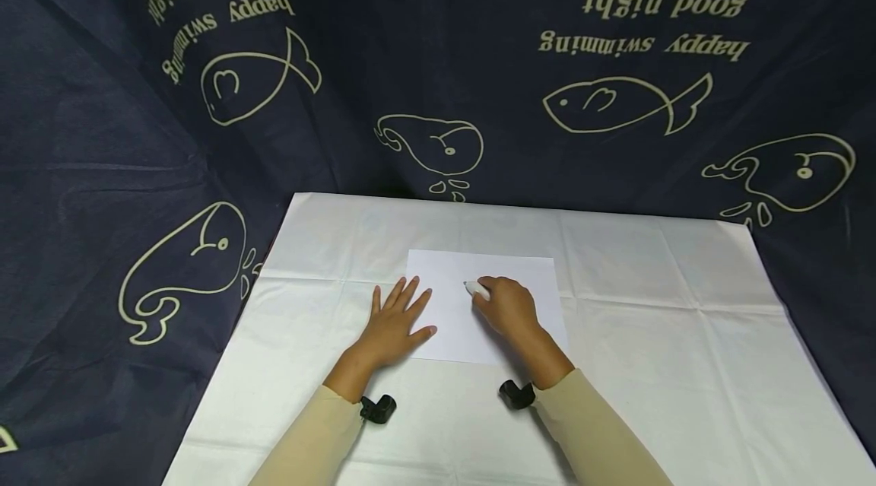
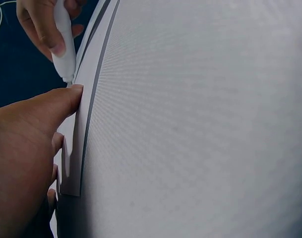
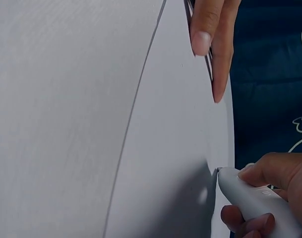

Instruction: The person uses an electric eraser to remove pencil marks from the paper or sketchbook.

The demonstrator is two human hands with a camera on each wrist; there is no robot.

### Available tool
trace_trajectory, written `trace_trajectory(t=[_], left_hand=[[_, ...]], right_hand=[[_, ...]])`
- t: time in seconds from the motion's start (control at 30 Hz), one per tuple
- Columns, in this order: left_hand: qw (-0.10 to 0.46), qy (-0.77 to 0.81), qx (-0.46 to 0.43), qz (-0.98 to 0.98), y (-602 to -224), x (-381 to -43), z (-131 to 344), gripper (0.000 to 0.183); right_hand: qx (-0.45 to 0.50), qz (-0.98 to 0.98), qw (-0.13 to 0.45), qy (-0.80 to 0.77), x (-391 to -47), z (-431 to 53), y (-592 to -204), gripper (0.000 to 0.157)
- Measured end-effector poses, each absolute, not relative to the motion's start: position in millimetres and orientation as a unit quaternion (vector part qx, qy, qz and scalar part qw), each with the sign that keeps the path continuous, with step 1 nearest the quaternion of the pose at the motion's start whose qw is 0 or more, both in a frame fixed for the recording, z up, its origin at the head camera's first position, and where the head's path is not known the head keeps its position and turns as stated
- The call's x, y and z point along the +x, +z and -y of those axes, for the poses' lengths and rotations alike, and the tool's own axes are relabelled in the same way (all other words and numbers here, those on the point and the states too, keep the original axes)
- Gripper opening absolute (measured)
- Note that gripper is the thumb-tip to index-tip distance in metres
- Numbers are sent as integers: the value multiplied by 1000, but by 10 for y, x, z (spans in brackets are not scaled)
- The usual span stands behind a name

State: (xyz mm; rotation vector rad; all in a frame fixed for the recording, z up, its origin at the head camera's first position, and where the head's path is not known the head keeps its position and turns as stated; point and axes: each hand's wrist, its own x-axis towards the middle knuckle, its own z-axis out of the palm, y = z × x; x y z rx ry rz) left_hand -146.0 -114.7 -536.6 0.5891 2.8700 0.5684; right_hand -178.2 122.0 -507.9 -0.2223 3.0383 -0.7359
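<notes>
A sheet of white paper [image 1: 448, 319] lies flat on the white-covered table. My left hand [image 1: 390, 330] rests with spread, straight fingers over the sheet's left edge; in the left wrist view its thumb [image 2: 69, 99] touches the paper. My right hand [image 1: 509, 307] grips a thick white pen-like tool [image 1: 477, 289] above the middle of the sheet, its narrow tip toward the left. In the right wrist view, the tool [image 3: 257, 201] has a rounded body and small dark tip at the paper, casting a shadow; whether it touches, I cannot tell. No marks show clearly.
A creased white cloth [image 1: 650, 319] covers the table around the paper. Behind and beside the table hangs a dark blue curtain [image 1: 411, 52] with fish and whale outlines and lettering. Small black devices [image 1: 379, 409] sit at both wrists, by the beige sleeves [image 1: 308, 436].
</notes>
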Motion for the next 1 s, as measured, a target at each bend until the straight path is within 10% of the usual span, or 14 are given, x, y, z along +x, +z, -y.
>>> trace_trajectory(t=[1.0], left_hand=[[78, 188, 195, -959, -5354, -1452, 1150, 70]], right_hand=[[-77, -969, -2, -233, -1737, -1113, -5085, 32]])
